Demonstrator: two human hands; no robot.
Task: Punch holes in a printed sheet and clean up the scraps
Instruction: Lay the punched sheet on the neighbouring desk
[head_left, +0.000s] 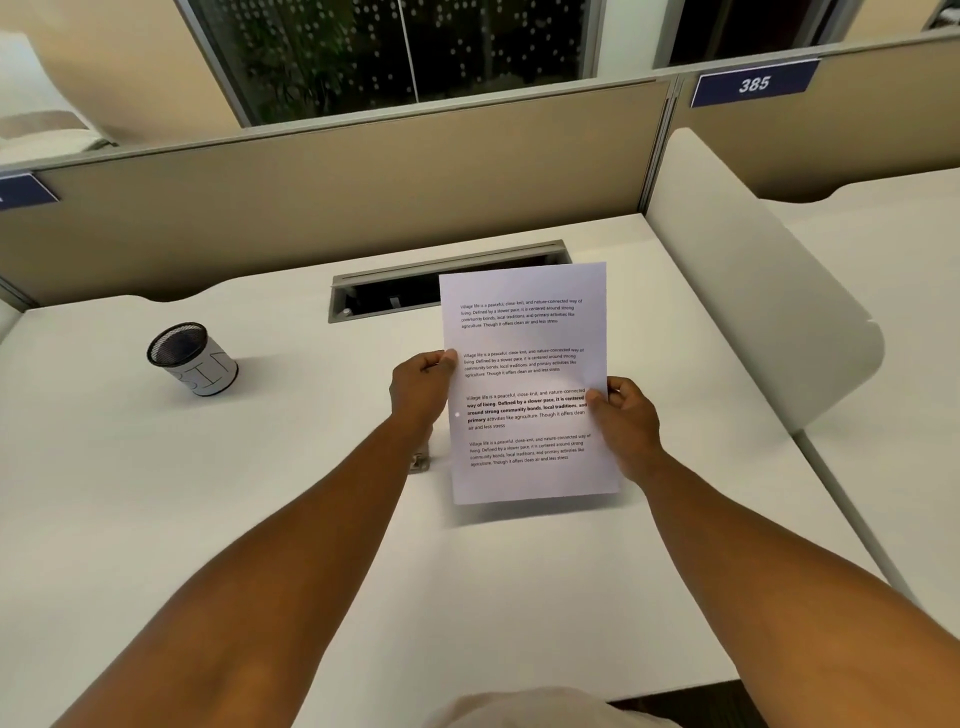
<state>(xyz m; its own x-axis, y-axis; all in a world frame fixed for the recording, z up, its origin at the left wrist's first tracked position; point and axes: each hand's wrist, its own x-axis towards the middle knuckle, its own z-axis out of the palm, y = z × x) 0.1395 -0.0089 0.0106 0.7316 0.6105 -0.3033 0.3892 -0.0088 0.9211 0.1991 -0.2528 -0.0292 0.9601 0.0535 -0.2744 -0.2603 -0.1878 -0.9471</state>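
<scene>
A: White cubicle desk (260, 519), tan partition behind it, dark window above. Far left stands a mesh cup (192, 358) wrapped in paper, hand-lettered, looks like "BIN". Probably there to take the scraps.

B: Moving right, the left hand (421, 389) pinches the printed sheet (527, 384) at its left edge, thumb on the front, fingers curled behind.

A: Just below that wrist a bit of metal (418, 461) pokes out. Could be the punch, though most of it is hidden, so I can't say.

B: The sheet itself is lifted off the desk, tilted up toward the camera, four text blocks readable. There's a small round spot (457, 414) near the left margin, likely one punched hole.

A: Held up like that, I'd judge it's being checked.

B: On the right edge, the right hand (623, 415) pinches too, thumb over the text, fingers behind. Two grips keep thin paper flat.

A: Behind the page sits an open cable slot (389, 296); far right, a white divider (753, 291).
</scene>
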